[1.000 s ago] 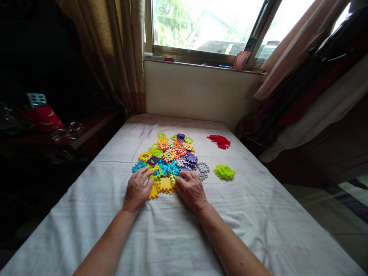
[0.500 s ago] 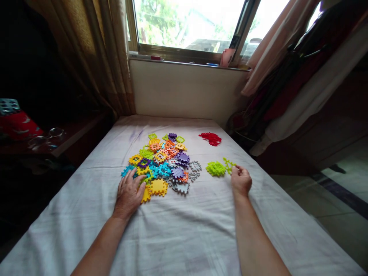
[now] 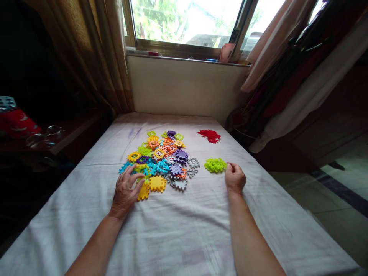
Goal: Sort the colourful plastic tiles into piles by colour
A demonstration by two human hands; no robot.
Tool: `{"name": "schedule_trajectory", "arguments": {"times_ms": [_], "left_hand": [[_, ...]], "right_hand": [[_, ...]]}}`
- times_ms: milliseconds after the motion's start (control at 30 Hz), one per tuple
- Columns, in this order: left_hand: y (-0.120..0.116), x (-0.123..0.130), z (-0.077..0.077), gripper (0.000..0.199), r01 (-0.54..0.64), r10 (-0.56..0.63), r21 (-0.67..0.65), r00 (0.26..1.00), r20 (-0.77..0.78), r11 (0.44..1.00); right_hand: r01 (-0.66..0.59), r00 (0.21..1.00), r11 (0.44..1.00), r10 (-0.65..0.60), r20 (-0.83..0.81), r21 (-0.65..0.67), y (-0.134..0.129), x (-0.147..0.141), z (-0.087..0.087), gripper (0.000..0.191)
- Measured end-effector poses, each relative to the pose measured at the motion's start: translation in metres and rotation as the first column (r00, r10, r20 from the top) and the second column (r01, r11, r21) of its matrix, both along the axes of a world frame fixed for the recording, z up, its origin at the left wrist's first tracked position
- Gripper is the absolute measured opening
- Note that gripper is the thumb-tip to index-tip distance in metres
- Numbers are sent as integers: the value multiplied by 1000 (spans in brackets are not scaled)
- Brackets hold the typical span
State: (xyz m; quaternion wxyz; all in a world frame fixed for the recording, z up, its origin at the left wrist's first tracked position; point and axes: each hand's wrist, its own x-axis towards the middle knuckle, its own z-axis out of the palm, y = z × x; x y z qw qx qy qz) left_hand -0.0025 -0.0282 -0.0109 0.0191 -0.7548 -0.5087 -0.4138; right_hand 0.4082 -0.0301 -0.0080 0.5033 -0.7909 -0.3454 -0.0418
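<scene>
A mixed heap of flat toothed plastic pieces, with yellow (image 3: 157, 183), blue (image 3: 163, 166), purple (image 3: 176, 169) and orange (image 3: 168, 149) ones, lies on the bed sheet. My left hand (image 3: 125, 190) rests at the heap's near left edge, fingers spread over yellow and lime pieces. To the right of the heap is a small pile of lime-green pieces (image 3: 215, 165). My right hand (image 3: 235, 177) touches that pile's right edge, its fingers curled in a pinch; whatever is between the fingertips is hidden. Farther back lies a red pile (image 3: 210, 135).
Beyond the white sheet (image 3: 184, 222) stand a wall and a windowsill with a pink cup (image 3: 227, 52). Clothes (image 3: 287, 111) hang at the right. On the left are a curtain (image 3: 100, 57), glasses (image 3: 54, 131) and a red patterned item (image 3: 19, 123) on a dark surface.
My right hand has moved left, up against the lime-green pile. The branching green piece it held beside the pile now lies over or among the pile. My left hand has barely moved.
</scene>
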Motion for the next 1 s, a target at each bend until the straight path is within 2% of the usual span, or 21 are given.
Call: {"name": "schedule_trajectory", "arguments": {"times_ms": [67, 133, 233, 333, 367, 433, 533, 600, 633, 667, 700, 767, 800, 833, 867, 933, 1000], "left_hand": [[-7, 6, 6, 22, 46, -45, -9, 998, 35, 999], [-14, 15, 9, 21, 102, -100, -38, 994, 54, 994], [-21, 28, 10, 20, 188, -187, -44, 982, 32, 981], [-24, 38, 8, 20, 270, -270, -4, 962, -43, 963], [-24, 41, 8, 19, 287, -286, 12, 956, -67, 958], [-24, 45, 7, 18, 306, -300, 45, 948, -104, 951], [-24, 49, 6, 16, 333, -322, 71, 937, -134, 940], [-24, 50, 6, 19, 343, -331, 66, 933, -144, 937], [-24, 50, 7, 23, 333, -323, 56, 935, -144, 941], [-23, 48, 7, 29, 314, -305, 44, 942, -141, 949], [-21, 45, 8, 35, 287, -280, 32, 950, -140, 958], [-17, 34, 8, 41, 215, -210, 18, 968, -139, 977], [-14, 26, 8, 39, 170, -167, 15, 976, -140, 985], [-11, 16, 7, 35, 122, -119, 13, 983, -143, 992], [-7, 6, 6, 32, 68, -66, 4, 987, -145, 998], [-1, -15, 4, 30, -21, 14, -46, 988, -155, 999], [3, -31, 3, 31, -54, 32, -129, 985, -168, 990]], "right_hand": [[-111, 991, 991, 106, 79, 70, -1, -22, 7, 40], [-300, 944, 946, 276, 184, 122, -3, -51, 15, 35], [-602, 783, 789, 553, 284, 123, -10, -96, 23, 27], [-794, 600, 603, 757, 257, 78, -19, -129, 24, 21], [-833, 549, 550, 807, 218, 64, -21, -137, 23, 20], [-875, 484, 479, 870, 93, 71, -23, -147, 19, 23], [-891, 408, 425, 903, -134, 158, -23, -156, 13, 21], [-890, 364, 408, 904, -222, 203, -20, -154, 12, 20], [-881, 367, 419, 899, -241, 219, -17, -150, 12, 21], [-860, 399, 453, 883, -247, 233, -14, -142, 13, 23], [-822, 461, 514, 853, -243, 245, -11, -131, 15, 25], [-670, 651, 691, 723, -232, 271, -4, -101, 17, 31], [-557, 757, 786, 613, -226, 268, -1, -83, 17, 35], [-420, 844, 866, 483, -234, 270, 2, -64, 15, 39], [-301, 897, 918, 364, -249, 257, 3, -46, 13, 43], [-133, 950, 973, 179, -256, 188, 5, -15, 6, 46], [-85, 953, 989, 116, -280, 119, 4, 5, -2, 48]]}}
